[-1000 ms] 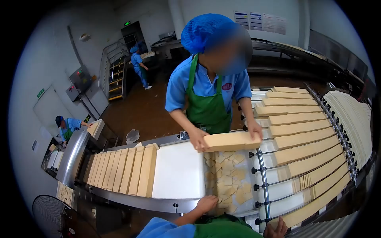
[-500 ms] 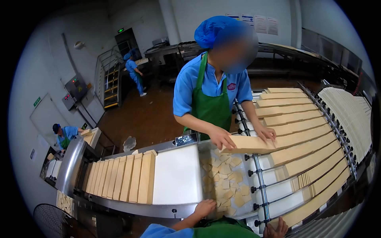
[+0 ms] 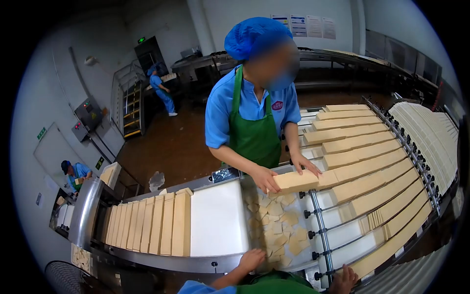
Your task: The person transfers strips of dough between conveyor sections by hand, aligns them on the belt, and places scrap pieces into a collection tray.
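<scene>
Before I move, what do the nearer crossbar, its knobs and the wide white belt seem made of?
The nearer crossbar looks like polished steel, given its bright silver glints. Its knobs look like black plastic, by their dark, lobed shape, though coated metal is possible. The white belt seems smooth, matte plastic or coated fabric; its even face doesn't settle which.

Metal stairs with yellow-edged steps

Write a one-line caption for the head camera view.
A worker in a hair net and green apron holds a tan stack with both hands by a tray of loose pieces.
</scene>
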Motion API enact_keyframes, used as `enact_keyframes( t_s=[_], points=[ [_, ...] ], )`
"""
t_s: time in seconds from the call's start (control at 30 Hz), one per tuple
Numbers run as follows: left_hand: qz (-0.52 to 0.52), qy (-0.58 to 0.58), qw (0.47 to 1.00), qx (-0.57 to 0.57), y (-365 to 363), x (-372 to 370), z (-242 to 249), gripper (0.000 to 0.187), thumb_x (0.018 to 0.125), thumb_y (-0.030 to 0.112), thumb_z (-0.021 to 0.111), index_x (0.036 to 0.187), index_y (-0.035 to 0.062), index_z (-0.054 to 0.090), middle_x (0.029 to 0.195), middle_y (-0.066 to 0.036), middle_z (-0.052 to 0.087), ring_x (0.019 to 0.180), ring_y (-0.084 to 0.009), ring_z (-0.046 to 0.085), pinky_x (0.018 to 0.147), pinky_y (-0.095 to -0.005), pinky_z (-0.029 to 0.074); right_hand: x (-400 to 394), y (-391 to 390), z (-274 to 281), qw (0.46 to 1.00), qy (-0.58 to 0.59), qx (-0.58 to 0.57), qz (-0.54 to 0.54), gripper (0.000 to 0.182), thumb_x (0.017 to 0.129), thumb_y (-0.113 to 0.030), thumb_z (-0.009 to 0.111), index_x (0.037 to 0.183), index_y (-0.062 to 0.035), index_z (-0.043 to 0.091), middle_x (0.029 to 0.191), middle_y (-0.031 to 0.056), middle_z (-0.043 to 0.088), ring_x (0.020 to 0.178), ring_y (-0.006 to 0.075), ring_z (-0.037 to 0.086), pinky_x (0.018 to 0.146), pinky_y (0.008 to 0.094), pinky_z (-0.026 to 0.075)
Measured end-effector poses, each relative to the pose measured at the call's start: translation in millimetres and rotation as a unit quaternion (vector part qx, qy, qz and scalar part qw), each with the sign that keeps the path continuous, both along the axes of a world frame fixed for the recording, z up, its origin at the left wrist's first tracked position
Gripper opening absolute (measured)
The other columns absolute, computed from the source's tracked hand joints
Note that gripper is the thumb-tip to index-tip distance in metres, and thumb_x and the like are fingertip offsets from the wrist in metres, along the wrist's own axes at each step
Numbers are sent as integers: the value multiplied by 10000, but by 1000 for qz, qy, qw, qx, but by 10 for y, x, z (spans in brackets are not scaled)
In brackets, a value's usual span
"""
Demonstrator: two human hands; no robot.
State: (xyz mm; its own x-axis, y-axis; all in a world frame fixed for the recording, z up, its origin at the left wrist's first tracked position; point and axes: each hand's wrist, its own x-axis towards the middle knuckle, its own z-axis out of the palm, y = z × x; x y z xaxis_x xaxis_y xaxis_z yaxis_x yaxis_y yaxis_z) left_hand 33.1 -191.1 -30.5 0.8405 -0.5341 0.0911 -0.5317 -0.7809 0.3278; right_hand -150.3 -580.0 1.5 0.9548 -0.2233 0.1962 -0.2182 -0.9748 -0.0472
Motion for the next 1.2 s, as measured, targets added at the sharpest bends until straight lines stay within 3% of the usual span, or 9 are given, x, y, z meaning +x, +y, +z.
enact_keyframes(
  t_s=[0.33, 0.4, 0.53, 0.6, 0.67, 0.77, 0.93, 1.1, 1.2],
  points=[
    [31, -24, 978, -203, 227, -216, 268, 225, 787, 135, 629, 1011, 122, 637, 962, -104, 613, 896, -290, 595, 736, -376, 507, 931, 723, 774, 977, 47, 131, 160, 323, 808, -172, 623, 1129, -135, 609, 1300, 206, 497, 1217, 373, 433, 998, 565, 279],
    [124, -29, 970, -208, 441, -426, 368, 225, 783, 133, 630, 1002, 85, 630, 981, -133, 619, 924, -325, 592, 773, -407, 502, 1231, 1037, 1017, 955, -65, 165, 240, 267, 709, -152, 638, 971, -99, 633, 1102, 93, 603, 1047, 297, 531, 926, 485, 308],
    [435, -77, 873, -206, 1074, -383, 642, 422, 807, 171, 627, 1166, -11, 499, 1148, -247, 508, 1084, -410, 455, 940, -463, 367, 1729, 1597, 915, 924, -47, 167, 340, 338, 720, -187, 621, 1041, -82, 600, 1149, 97, 576, 1142, 294, 470, 980, 490, 257],
    [596, -94, 793, -78, 1416, -409, 450, 626, 783, 231, 677, 1269, -46, 397, 1239, -313, 410, 1158, -452, 366, 1006, -488, 304, 1972, 1965, 855, 907, -41, 191, 373, 353, 732, -198, 622, 1064, -79, 603, 1155, 104, 576, 1141, 303, 469, 988, 484, 259],
    [668, -54, 737, -85, 1797, -493, 348, 763, 729, 261, 744, 1297, -56, 346, 1271, -330, 351, 1167, -468, 350, 1006, -502, 306, 2188, 2358, 742, 895, -31, 210, 391, 367, 741, -209, 626, 1081, -74, 602, 1175, 112, 567, 1148, 310, 464, 988, 481, 264],
    [675, 31, 726, -129, 2198, -581, 230, 868, 685, 263, 782, 1325, -61, 293, 1296, -313, 323, 1170, -466, 356, 1012, -499, 310, 2513, 2981, 501, 881, -16, 238, 408, 392, 760, -229, 632, 1111, -57, 599, 1231, 137, 533, 1167, 333, 443, 998, 479, 270],
    [635, 51, 737, -225, 2301, -459, 427, 723, 639, 96, 803, 1189, -64, 363, 1137, -283, 392, 1045, -443, 455, 909, -419, 428, 3014, 4047, 183, 879, 28, 208, 428, 463, 790, -258, 634, 1179, -18, 561, 1347, 198, 423, 1218, 374, 377, 1019, 494, 268],
    [606, 63, 748, -264, 2326, -361, 436, 802, 625, 136, 827, 1221, -72, 333, 1157, -283, 385, 1072, -448, 439, 946, -448, 406, 3655, 5116, 9, 907, 65, 139, 391, 661, 834, -360, 604, 1350, 0, 399, 1443, 216, 289, 1264, 377, 318, 1018, 499, 268],
    [608, 114, 775, -130, 2342, -358, 407, 899, 673, 315, 785, 1307, -78, 283, 1166, -262, 429, 1087, -417, 463, 909, -480, 391, 4006, 5690, 37, 914, 83, 125, 377, 671, 865, -438, 544, 1391, -56, 377, 1484, 210, 222, 1270, 378, 316, 1019, 494, 275]
  ],
)
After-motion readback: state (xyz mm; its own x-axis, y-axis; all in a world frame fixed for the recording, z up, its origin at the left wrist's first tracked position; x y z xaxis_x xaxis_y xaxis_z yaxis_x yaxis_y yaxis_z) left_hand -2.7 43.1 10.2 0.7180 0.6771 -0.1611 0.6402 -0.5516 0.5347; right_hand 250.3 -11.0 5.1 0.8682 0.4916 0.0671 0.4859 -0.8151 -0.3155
